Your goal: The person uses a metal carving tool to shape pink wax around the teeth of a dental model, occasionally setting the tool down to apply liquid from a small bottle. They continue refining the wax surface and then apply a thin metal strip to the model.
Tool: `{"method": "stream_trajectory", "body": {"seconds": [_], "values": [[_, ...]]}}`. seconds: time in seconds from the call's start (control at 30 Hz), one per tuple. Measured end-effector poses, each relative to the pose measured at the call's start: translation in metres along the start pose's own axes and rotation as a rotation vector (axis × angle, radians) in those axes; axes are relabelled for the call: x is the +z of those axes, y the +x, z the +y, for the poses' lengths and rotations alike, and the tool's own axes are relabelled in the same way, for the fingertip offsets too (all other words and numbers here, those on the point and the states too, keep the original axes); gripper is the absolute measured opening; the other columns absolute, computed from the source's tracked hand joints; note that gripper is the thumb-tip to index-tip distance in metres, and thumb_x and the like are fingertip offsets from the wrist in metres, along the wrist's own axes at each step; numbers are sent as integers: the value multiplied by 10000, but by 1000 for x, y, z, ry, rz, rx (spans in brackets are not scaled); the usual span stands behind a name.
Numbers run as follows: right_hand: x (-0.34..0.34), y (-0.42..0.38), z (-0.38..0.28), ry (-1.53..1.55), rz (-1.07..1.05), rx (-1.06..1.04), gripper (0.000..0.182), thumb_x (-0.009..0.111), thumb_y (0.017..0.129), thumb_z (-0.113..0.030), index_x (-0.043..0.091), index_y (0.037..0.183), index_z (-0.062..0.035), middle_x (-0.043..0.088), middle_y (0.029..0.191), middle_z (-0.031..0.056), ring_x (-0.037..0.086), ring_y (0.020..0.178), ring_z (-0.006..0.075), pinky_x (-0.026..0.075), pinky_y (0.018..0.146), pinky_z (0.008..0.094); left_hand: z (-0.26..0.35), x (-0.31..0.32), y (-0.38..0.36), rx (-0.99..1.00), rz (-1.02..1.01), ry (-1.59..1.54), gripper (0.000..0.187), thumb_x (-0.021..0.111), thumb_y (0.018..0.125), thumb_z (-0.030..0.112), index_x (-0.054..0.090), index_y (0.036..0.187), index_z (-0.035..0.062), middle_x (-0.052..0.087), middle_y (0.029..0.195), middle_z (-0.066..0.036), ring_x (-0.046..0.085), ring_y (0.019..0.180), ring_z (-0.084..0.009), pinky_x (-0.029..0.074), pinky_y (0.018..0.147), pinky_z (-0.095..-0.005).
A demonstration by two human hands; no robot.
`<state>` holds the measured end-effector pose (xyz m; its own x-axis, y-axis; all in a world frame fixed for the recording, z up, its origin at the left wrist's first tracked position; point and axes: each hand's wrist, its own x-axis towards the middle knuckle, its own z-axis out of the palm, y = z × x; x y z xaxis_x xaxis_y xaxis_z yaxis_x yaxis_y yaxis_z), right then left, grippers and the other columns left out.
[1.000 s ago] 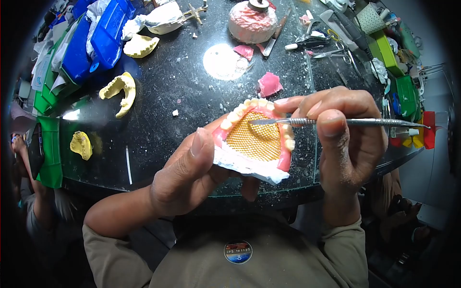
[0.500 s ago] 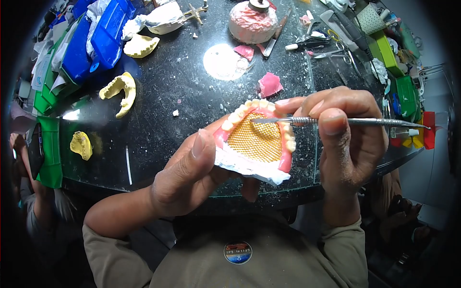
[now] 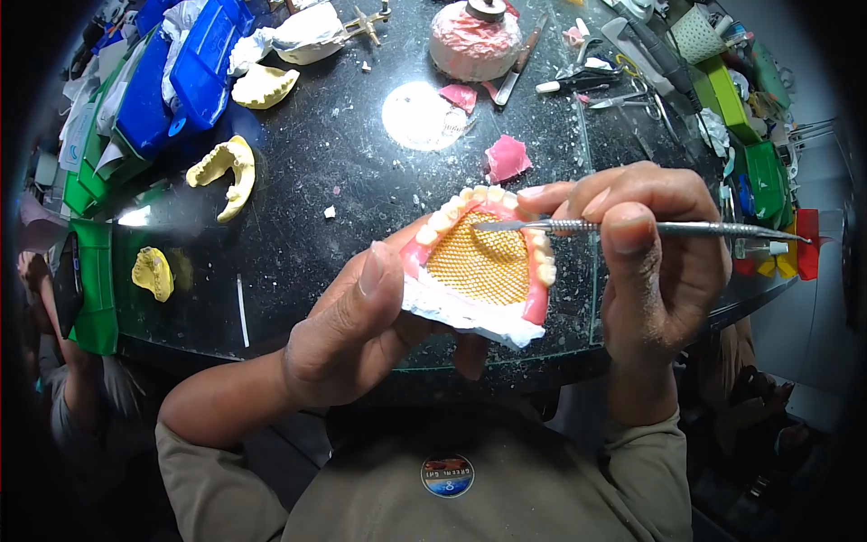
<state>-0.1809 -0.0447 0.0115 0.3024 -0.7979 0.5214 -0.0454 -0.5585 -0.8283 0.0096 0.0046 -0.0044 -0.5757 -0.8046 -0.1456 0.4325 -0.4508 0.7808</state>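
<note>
Denture teeth (image 3: 444, 219): ivory. Denture gum (image 3: 536, 305): pink. Palate mesh (image 3: 483, 266): gold, fine regular lattice. Plaster base (image 3: 465, 314): white. Dental carver (image 3: 695, 229): silver, banded ribs at grip. Wax scrap (image 3: 507, 158): bright pink. Dental arch cast (image 3: 241, 181): pale yellow. Tabletop (image 3: 298, 262): black, speckled white. Bin (image 3: 204, 86): blue. Round container (image 3: 471, 50): white, streaked pink. Shirt (image 3: 370, 488): khaki brown.

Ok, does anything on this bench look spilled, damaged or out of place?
Mostly loose debris: pale crumbs are scattered over the dark tabletop, and a ragged pink piece lies beyond the dental model, as if broken off something. The model itself, held in the left hand, shows no obvious damage.
</note>
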Motion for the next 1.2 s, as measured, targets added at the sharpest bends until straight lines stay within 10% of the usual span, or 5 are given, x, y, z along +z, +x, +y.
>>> {"method": "stream_trajectory", "body": {"seconds": [1.2], "values": [[-2,1,1,-14,-12,-18,244,530,894,-233,476,860,2,544,758,97,595,711,187,548,682,429,0,-4,1,8,-46,21,950,281,798,709,45,1400,14,367,1317,-221,469,1156,-285,530,728,-356]]}}
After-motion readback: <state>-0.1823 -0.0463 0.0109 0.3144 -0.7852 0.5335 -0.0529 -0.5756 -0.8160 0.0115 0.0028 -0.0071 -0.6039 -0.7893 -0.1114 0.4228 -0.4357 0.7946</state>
